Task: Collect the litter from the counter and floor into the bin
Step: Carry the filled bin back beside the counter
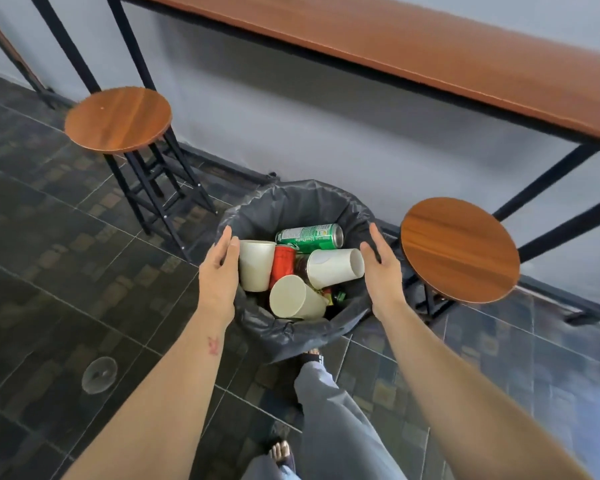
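A round bin with a black liner (293, 199) stands on the floor below the counter. Inside lie three white paper cups (255, 265), a green can (309, 236), a red can (283, 264) and smaller scraps. My left hand (220, 268) is at the bin's left rim, fingers straight and apart, holding nothing. On the opposite rim is my right hand (381, 268), also flat and empty. A clear plastic lid (99, 374) lies on the dark tiles to the lower left.
A long wooden counter (395, 46) on black legs runs along the grey wall. One round wooden stool (118, 119) stands left of the bin, another (459, 249) close on its right. My leg (329, 410) and sandalled feet are just before the bin.
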### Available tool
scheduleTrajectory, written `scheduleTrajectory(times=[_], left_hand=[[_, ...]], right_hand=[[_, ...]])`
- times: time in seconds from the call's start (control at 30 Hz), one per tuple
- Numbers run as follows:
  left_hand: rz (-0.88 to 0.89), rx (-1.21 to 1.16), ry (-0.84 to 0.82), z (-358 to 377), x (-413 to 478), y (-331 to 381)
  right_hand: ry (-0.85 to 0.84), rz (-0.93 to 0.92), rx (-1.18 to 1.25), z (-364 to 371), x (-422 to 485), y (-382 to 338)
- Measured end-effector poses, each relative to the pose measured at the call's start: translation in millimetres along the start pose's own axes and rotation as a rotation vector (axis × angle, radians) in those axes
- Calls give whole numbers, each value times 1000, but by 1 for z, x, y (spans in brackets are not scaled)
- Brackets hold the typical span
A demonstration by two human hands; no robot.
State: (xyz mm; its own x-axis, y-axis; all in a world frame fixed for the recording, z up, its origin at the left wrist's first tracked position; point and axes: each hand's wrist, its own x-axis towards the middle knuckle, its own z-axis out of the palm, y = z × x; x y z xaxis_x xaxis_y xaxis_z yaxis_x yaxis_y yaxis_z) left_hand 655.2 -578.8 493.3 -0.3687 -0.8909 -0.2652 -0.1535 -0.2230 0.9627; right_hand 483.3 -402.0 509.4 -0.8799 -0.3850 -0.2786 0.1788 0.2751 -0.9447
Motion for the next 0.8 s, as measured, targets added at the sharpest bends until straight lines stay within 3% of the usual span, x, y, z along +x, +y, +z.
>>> scheduleTrajectory(times=[0.37,0.8], left_hand=[[-25,172,-257,72,-107,-22],[-57,256,-529,261,-253,-52]], right_hand=[[243,103,59,-139,-91,54],[495,190,102,-368,-134,116]])
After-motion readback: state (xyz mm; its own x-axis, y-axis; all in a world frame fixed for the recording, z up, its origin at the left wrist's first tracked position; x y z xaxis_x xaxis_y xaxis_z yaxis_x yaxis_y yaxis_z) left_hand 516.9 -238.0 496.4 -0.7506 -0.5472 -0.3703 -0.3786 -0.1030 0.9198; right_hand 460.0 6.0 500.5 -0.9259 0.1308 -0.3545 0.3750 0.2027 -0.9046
